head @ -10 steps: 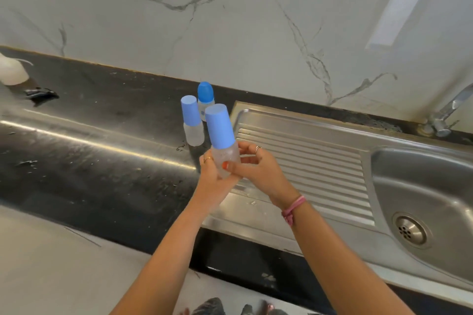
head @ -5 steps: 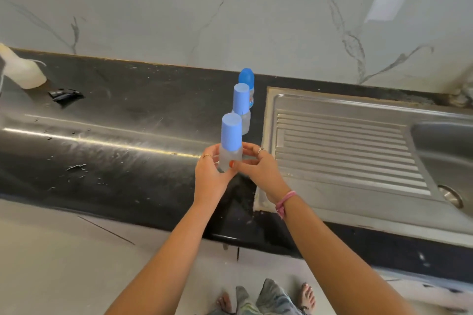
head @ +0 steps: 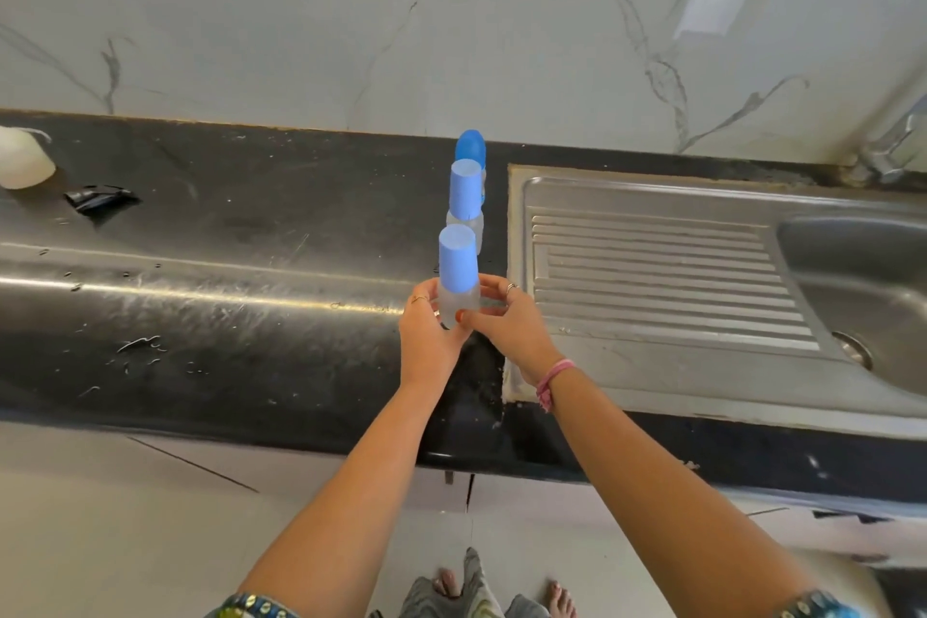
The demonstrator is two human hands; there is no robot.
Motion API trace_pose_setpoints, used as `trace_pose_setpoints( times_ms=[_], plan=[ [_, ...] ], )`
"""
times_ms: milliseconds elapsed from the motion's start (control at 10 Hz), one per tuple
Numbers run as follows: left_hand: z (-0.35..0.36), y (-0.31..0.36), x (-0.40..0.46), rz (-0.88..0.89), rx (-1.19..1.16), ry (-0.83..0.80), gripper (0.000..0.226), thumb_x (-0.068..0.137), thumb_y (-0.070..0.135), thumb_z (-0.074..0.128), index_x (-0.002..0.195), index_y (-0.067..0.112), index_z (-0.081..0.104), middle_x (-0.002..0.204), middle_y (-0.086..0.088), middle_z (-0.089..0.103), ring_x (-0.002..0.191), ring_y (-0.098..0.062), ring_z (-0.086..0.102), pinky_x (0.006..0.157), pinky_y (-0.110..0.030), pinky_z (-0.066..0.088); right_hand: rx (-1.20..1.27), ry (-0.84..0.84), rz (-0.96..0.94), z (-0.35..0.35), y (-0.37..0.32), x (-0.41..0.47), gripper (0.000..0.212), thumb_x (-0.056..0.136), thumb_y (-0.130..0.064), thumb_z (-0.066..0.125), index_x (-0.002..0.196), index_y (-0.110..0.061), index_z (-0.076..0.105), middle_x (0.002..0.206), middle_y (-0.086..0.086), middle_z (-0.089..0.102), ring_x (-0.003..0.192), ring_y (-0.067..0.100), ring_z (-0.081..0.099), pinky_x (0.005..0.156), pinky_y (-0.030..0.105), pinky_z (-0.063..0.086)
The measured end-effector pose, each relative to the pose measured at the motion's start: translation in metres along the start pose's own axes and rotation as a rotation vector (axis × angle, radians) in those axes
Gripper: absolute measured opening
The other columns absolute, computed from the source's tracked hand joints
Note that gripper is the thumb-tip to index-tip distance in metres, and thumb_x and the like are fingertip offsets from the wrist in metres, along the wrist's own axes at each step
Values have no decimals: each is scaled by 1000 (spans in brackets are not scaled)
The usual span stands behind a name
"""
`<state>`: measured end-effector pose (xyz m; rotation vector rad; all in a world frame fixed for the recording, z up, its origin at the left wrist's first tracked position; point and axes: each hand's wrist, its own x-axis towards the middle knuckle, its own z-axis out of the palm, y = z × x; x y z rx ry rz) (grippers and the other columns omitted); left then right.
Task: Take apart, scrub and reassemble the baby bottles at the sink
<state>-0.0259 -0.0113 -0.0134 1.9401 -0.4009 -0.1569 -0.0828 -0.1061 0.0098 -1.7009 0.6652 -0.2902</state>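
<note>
Three baby bottles with blue caps stand in a row on the black counter, just left of the steel drainboard (head: pixel 652 266). The nearest bottle (head: pixel 457 266) has a clear body and a flat-topped blue cap. My left hand (head: pixel 426 336) grips its body from the left and my right hand (head: pixel 506 321) holds it from the right, thumb across the front. Behind it stands a second capped bottle (head: pixel 465 196), and furthest back a third bottle (head: pixel 471 148) with a rounded blue cap, mostly hidden.
The sink basin (head: pixel 863 276) with its drain lies at the right, and the tap (head: pixel 893 151) at the back right. A white container (head: pixel 22 161) and a small black scrap (head: pixel 100 198) sit at the counter's far left. The black counter (head: pixel 251 316) is wet with droplets.
Both hands have carried the near bottle from over the drainboard's left edge to the counter, lowering it in line with the other two bottles. My view has shifted left.
</note>
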Motion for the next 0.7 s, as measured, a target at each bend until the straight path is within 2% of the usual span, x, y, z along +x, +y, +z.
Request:
trace_pose_setpoints(
  times_ms=[200,300,400,500,600,700],
  plan=[
    [6,-6,4,-31,22,5,59,80,22,79,130,14,50,128,-6,59,112,-18,58,89,-21,41,-21,0,3,2,7,4,47,83,-21,75,124,-24,53,116,-7,60,105,14,58,97,34,49],
    [9,-9,3,-49,39,0,58,81,22,78,131,15,50,129,-6,59,115,-20,58,89,-21,39,-7,0,9,2,13,6,45,82,-23,76,119,-31,51,111,-12,58,103,12,58,96,32,49],
    [9,-11,5,-53,37,-1,60,80,21,79,132,15,49,130,-6,59,116,-21,58,90,-22,39,-22,-7,-3,3,15,8,46,82,-26,76,119,-32,50,111,-14,57,101,10,57,91,27,47],
    [9,-10,5,-68,43,-3,61,79,21,79,132,15,49,130,-6,59,116,-21,58,89,-21,39,-32,-14,6,3,14,8,46,82,-27,76,119,-32,50,111,-14,56,101,9,57,91,27,48],
    [10,-13,5,-70,59,-2,64,77,21,81,133,14,49,130,-7,58,117,-22,58,91,-23,41,-25,-31,25,1,18,8,49,82,-27,76,123,-28,51,113,-13,55,104,11,56,94,29,48],
    [9,-11,2,-89,62,1,74,73,22,84,135,13,44,133,-9,52,119,-23,54,98,-32,46,-19,-44,47,-2,18,8,56,82,-23,77,130,-22,50,120,-8,56,109,15,57,94,30,48]
  ],
)
